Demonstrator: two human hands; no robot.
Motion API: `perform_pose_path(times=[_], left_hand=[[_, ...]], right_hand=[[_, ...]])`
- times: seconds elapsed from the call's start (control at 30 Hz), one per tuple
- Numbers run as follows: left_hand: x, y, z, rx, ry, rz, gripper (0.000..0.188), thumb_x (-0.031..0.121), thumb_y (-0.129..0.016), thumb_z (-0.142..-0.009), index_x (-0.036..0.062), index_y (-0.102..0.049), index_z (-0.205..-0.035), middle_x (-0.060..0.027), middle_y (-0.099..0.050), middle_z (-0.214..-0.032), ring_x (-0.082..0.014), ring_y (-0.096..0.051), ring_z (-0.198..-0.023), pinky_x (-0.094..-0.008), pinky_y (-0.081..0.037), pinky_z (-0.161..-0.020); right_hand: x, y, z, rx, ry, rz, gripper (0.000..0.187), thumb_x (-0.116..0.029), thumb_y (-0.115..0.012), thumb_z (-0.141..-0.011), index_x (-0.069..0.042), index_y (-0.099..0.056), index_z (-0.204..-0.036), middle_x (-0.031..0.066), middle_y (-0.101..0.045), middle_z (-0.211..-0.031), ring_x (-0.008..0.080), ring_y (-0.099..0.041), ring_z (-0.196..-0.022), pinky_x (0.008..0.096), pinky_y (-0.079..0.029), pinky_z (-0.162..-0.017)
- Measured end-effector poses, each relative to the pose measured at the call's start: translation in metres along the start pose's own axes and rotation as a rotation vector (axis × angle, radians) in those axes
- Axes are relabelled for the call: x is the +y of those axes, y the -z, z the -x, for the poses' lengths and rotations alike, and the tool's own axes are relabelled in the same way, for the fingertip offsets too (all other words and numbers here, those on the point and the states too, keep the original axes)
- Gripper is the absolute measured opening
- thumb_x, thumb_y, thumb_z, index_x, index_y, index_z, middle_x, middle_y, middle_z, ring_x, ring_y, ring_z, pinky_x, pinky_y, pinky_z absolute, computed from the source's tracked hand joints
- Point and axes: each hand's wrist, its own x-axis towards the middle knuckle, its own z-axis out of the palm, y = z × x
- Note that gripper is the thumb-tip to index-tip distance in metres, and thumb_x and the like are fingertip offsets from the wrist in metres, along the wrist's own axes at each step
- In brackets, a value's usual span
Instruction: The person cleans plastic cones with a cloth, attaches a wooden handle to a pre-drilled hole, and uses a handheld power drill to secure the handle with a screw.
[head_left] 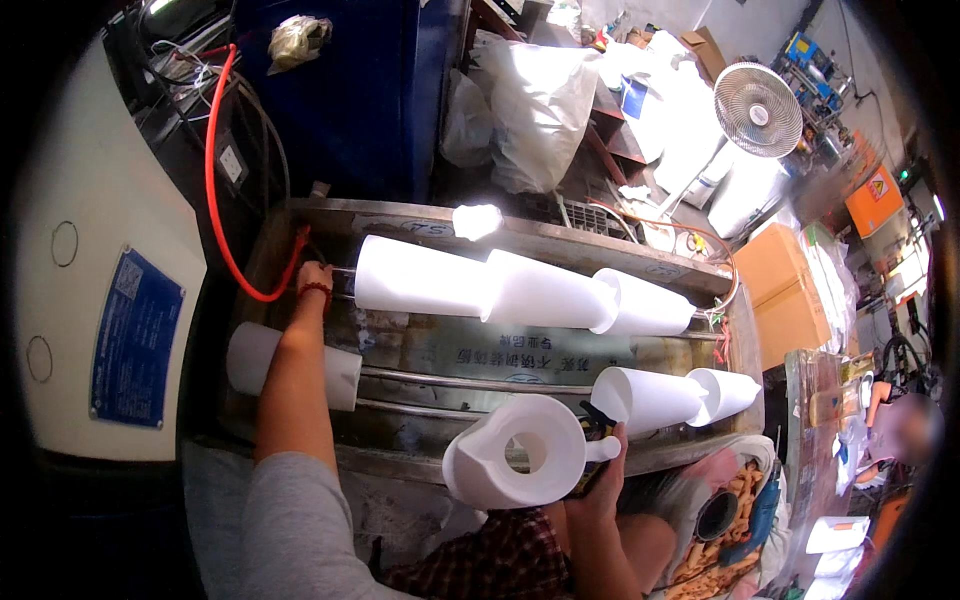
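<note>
My left hand reaches across the trough, its fingers closed around the left end of a metal rod; a red bracelet circles the wrist. That rod carries a row of white tapered plastic sleeves. Near my lap, my right hand is closed around a black-and-yellow tool, partly hidden. A white jug-shaped plastic piece with a spout, a hole in its middle and a stubby handle overlaps the tool; whether the hand also grips it, I cannot tell.
The metal trough holds more rods with white sleeves on them. A red hose loops down at left beside a pale machine. Cartons, white bags and a fan stand beyond. Another person works far right.
</note>
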Motion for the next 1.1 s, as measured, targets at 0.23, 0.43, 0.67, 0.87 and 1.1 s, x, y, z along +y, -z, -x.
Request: perform_pose_path(times=[0.23, 0.43, 0.67, 0.87, 1.1], left_hand=[[-0.020, 0.026, -0.002, -0.331, -0.257, -0.383, 0.032, 0.029, -0.065, -0.079, -0.0031, -0.068, -0.080, -0.0178, -0.067, -0.077, -0.0305, -0.066, -0.072, -0.0407, -0.052, -0.069], [0.053, 0.070, 0.097, -0.811, -0.099, -0.065, 0.046, 0.037, -0.077, -0.069, -0.0030, -0.066, -0.091, -0.0192, -0.067, -0.088, -0.0325, -0.066, -0.085, -0.0420, -0.052, -0.072], [0.064, 0.115, 0.110, -0.397, -0.262, -0.575, 0.057, 0.045, -0.074, -0.071, -0.0038, -0.065, -0.100, -0.0209, -0.065, -0.100, -0.0311, -0.064, -0.092, -0.0387, -0.050, -0.079], [0.069, 0.150, 0.134, -0.476, -0.413, -0.518, 0.045, 0.049, -0.068, -0.074, 0.0044, -0.072, -0.077, -0.0154, -0.067, -0.079, -0.0296, -0.065, -0.078, -0.0400, -0.050, -0.074], [0.082, 0.168, 0.164, -0.422, -0.474, -0.568, 0.061, 0.058, -0.070, -0.069, -0.0005, -0.067, -0.085, -0.0165, -0.066, -0.083, -0.0295, -0.065, -0.079, -0.0397, -0.051, -0.074]], right_hand=[[-0.001, -0.011, 0.020, -0.203, 0.019, -0.093, 0.044, -0.041, -0.055, -0.088, -0.010, -0.052, -0.119, 0.0082, -0.060, -0.106, 0.0247, -0.062, -0.093, 0.0411, -0.052, -0.078], [0.008, 0.009, 0.017, -0.078, 0.042, -0.057, 0.045, -0.043, -0.054, -0.090, -0.010, -0.049, -0.121, 0.0091, -0.061, -0.104, 0.0247, -0.062, -0.092, 0.0399, -0.053, -0.077], [-0.007, 0.016, 0.039, -0.325, 0.138, -0.096, 0.039, -0.040, -0.042, -0.095, -0.010, -0.052, -0.118, 0.0063, -0.063, -0.105, 0.0218, -0.061, -0.096, 0.0390, -0.050, -0.085], [-0.006, 0.034, 0.031, -0.337, 0.154, -0.102, 0.040, -0.041, -0.042, -0.095, -0.010, -0.053, -0.117, 0.0068, -0.063, -0.105, 0.0219, -0.061, -0.096, 0.0382, -0.050, -0.085], [-0.008, 0.032, 0.034, -0.348, 0.162, -0.090, 0.041, -0.042, -0.041, -0.095, -0.009, -0.052, -0.118, 0.0071, -0.062, -0.106, 0.0215, -0.061, -0.097, 0.0376, -0.049, -0.086]])
